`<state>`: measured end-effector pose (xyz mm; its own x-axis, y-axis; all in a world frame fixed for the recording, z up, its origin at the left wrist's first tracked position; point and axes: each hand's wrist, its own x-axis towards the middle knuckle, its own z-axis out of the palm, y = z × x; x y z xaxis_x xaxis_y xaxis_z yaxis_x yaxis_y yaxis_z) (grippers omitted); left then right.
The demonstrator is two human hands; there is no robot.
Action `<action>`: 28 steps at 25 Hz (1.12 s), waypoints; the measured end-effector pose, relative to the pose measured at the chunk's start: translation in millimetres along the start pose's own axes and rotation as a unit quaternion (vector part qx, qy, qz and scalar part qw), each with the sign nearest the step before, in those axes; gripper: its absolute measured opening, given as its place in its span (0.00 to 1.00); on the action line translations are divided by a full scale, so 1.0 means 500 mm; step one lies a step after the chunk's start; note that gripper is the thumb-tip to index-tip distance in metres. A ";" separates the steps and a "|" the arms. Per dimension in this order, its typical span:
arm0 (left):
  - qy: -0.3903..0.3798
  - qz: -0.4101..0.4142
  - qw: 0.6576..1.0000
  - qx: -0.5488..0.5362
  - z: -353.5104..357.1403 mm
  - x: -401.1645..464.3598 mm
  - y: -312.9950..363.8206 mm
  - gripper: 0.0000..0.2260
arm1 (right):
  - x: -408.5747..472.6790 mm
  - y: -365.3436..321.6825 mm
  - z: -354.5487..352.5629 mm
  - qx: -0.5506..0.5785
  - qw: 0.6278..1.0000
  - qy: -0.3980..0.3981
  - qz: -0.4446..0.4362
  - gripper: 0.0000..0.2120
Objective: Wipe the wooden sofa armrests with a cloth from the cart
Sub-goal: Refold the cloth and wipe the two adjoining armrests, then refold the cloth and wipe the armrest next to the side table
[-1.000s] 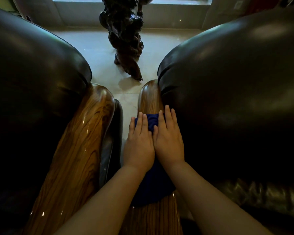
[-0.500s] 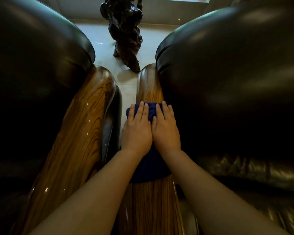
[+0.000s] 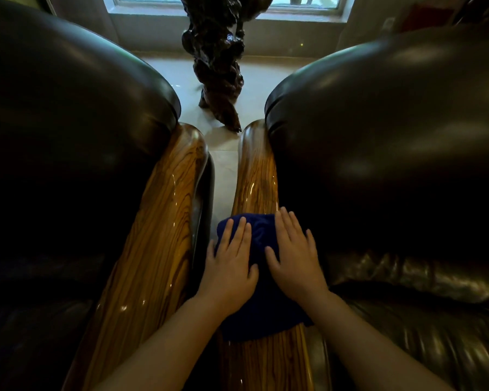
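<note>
Both hands, left hand (image 3: 232,266) and right hand (image 3: 295,255), lie flat with fingers spread, gripping nothing, on the blue cloth (image 3: 261,300) draped over the right armrest (image 3: 256,176); even downward pressure toward its far end is advised.

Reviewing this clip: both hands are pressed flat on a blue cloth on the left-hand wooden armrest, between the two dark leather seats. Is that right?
Not quite. In the head view the left hand and right hand lie flat on the blue cloth, but the cloth is on the right-hand wooden armrest. The left-hand armrest is bare. The rest holds.
</note>
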<state>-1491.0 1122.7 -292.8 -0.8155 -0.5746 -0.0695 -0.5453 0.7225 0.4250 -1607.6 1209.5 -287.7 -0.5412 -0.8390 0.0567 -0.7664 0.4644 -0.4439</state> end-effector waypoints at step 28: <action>-0.093 -0.020 0.993 -0.072 -0.330 -0.053 0.192 0.07 | -0.098 -0.037 -0.388 0.053 0.996 -0.067 0.026 0.07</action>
<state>-1489.9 1143.8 -101.0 -0.8231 -0.5104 -0.2492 -0.5552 0.6307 0.5422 -1633.9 1296.8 -108.7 -0.5223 -0.8485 -0.0852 -0.6937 0.4809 -0.5362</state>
